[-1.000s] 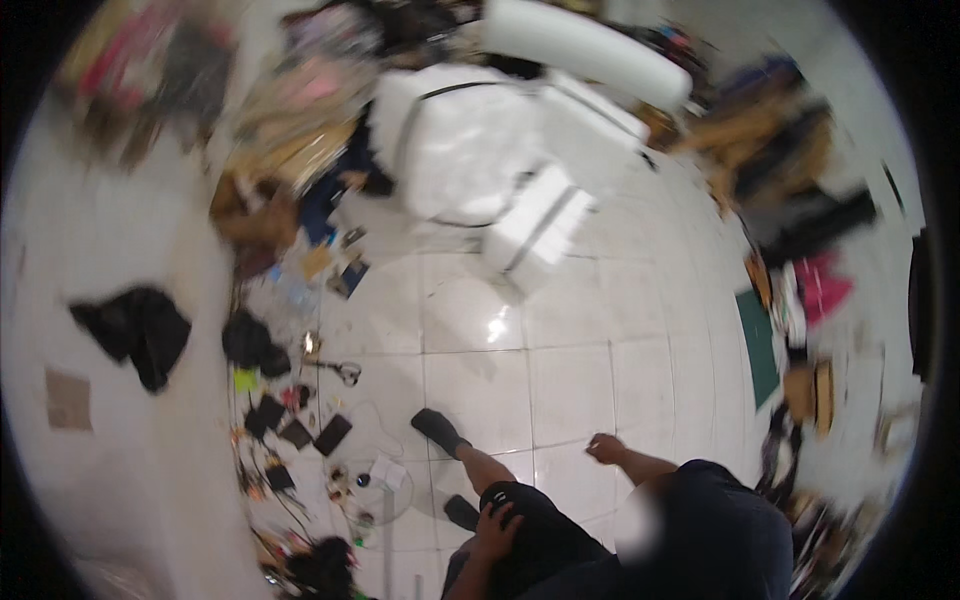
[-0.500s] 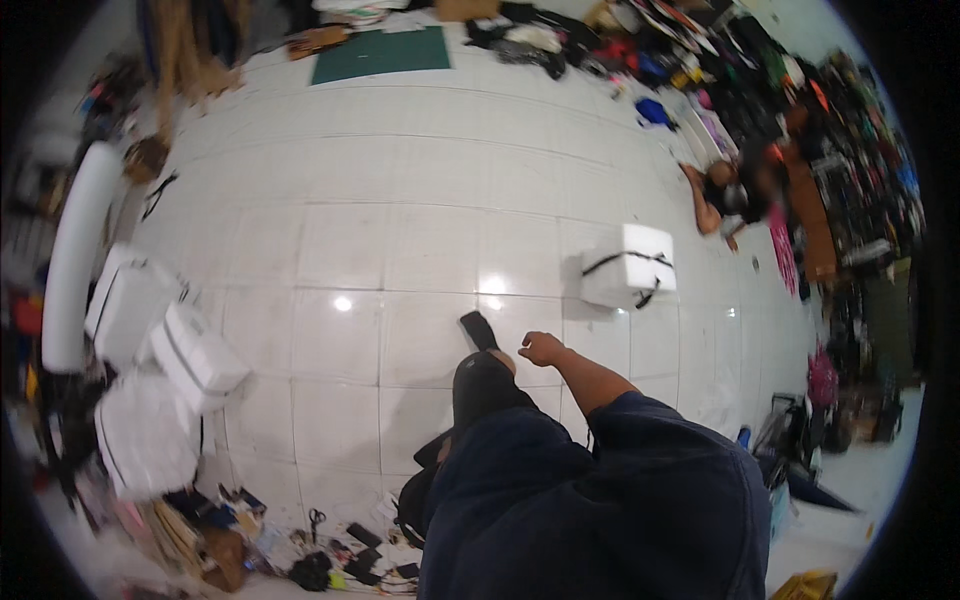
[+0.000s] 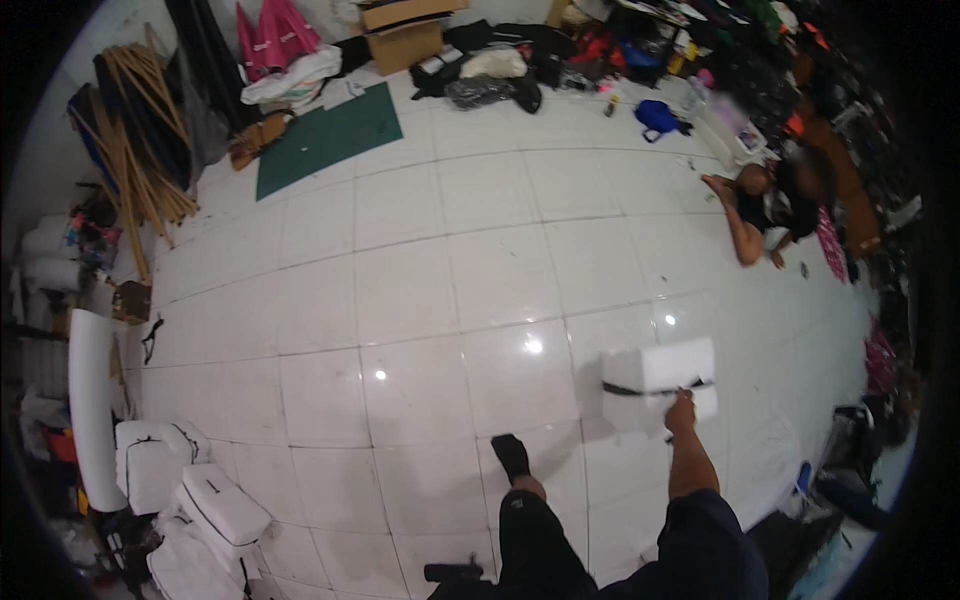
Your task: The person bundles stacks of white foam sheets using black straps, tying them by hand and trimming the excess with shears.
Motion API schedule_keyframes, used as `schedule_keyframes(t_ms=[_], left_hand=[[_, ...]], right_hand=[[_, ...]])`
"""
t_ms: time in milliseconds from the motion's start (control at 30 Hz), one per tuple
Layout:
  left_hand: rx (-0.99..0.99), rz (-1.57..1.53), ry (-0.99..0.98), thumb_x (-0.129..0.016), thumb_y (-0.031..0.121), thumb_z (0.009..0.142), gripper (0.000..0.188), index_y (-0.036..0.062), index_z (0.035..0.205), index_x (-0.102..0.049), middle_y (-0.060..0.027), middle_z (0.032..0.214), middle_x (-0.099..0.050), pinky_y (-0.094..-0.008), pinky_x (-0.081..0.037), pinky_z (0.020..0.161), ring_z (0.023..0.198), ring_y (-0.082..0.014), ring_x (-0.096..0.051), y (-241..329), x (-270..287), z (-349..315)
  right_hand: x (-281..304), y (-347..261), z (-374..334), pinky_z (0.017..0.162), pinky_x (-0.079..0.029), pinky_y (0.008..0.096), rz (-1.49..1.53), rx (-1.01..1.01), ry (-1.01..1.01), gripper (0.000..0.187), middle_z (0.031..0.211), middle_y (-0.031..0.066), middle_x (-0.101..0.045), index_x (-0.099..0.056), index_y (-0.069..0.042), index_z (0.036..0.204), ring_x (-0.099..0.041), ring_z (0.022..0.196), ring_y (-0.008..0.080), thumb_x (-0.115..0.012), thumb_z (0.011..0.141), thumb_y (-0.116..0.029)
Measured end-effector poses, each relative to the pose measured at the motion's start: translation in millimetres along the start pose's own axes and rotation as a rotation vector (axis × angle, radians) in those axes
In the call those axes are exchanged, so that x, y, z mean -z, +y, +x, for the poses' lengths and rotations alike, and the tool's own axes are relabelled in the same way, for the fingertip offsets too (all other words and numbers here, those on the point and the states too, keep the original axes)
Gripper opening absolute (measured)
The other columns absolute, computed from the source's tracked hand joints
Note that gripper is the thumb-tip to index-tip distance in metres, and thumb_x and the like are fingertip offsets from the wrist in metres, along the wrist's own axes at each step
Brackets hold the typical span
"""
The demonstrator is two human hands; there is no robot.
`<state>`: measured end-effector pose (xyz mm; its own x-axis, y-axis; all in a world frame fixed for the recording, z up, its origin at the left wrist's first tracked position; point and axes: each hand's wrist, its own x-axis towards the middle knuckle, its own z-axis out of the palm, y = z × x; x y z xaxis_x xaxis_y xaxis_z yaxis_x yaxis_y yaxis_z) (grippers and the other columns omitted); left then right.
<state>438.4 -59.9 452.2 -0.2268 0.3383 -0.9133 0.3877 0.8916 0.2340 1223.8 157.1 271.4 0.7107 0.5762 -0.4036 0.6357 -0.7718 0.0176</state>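
Note:
A white box-shaped block (image 3: pixel 655 365) with a dark strap (image 3: pixel 625 388) around its middle is on the tiled floor, to the right of my forward foot. My right hand (image 3: pixel 680 411) reaches to its near side, closed on the strap. A short dark end of strap hangs just below the fingers. My left hand does not show.
White padded bags (image 3: pixel 225 503) and a tall white roll (image 3: pixel 92 410) stand at the left. Wooden sticks (image 3: pixel 135 150), a green mat (image 3: pixel 330 140) and a cardboard box (image 3: pixel 408 45) are at the far side. A person (image 3: pixel 745 215) sits on the floor at the right, beside piled goods.
My right hand has moved from beside my leg out to the white block and closed on its strap. The view has shifted, showing more of the far side.

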Motion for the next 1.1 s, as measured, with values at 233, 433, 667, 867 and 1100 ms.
schedule_keyframes(t_ms=[233,433,667,867,1100], left_hand=[[-0.139,-0.029,0.322,-0.059,0.033,0.089,0.042,-0.0032,0.110,-0.060,-0.0129,0.094,-0.065,-0.0346,-0.051,0.071,0.084,-0.0221,-0.065,147.3,37.1,22.8],[-0.029,0.115,0.283,-0.060,0.037,0.088,0.045,0.0014,0.115,-0.060,-0.0162,0.111,-0.064,-0.0353,-0.049,0.087,0.100,-0.0267,-0.062,174.5,34.0,-12.5],[-0.068,0.087,0.254,-0.057,0.038,0.089,0.043,0.0026,0.113,-0.060,-0.0142,0.100,-0.064,-0.0372,-0.050,0.077,0.086,-0.0231,-0.062,58.0,50.1,-24.4],[0.081,-0.377,0.279,-0.056,0.034,0.089,0.039,0.0032,0.113,-0.060,-0.0134,0.095,-0.064,-0.0390,-0.051,0.074,0.087,-0.0220,-0.059,-63.4,61.2,-31.3],[0.261,-0.887,0.270,-0.056,0.035,0.090,0.038,0.0054,0.114,-0.058,-0.0104,0.093,-0.063,-0.0364,-0.051,0.069,0.085,-0.0208,-0.060,-118.2,121.7,-10.3]], right_hand=[[-39.0,32.4,24.7,0.097,-0.042,0.0377,0.335,0.206,0.223,0.036,0.130,0.0154,-0.044,-0.051,-0.003,0.123,-0.044,0.120,0.0324,-0.057,0.087,-0.007],[-12.0,3.8,0.9,0.087,-0.046,0.0451,-0.296,0.421,0.002,0.021,0.111,0.0187,-0.051,-0.062,-0.002,0.095,-0.051,0.102,0.0373,-0.065,0.076,-0.009],[35.1,-85.5,-20.5,0.086,-0.049,0.0468,-0.479,0.505,-0.352,0.035,0.107,0.0178,-0.055,-0.063,-0.007,0.100,-0.056,0.103,0.0365,-0.067,0.079,-0.034],[57.1,-223.6,-24.9,0.090,-0.047,0.0473,-0.638,0.640,-0.551,0.049,0.105,0.0189,-0.065,-0.067,-0.002,0.099,-0.062,0.100,0.0357,-0.052,0.085,-0.046],[108.8,-403.2,-195.0,0.072,-0.049,0.0390,-0.040,0.679,-0.480,0.037,0.084,0.0164,-0.065,-0.061,-0.001,0.095,-0.062,0.081,0.0262,-0.057,0.087,-0.037]])
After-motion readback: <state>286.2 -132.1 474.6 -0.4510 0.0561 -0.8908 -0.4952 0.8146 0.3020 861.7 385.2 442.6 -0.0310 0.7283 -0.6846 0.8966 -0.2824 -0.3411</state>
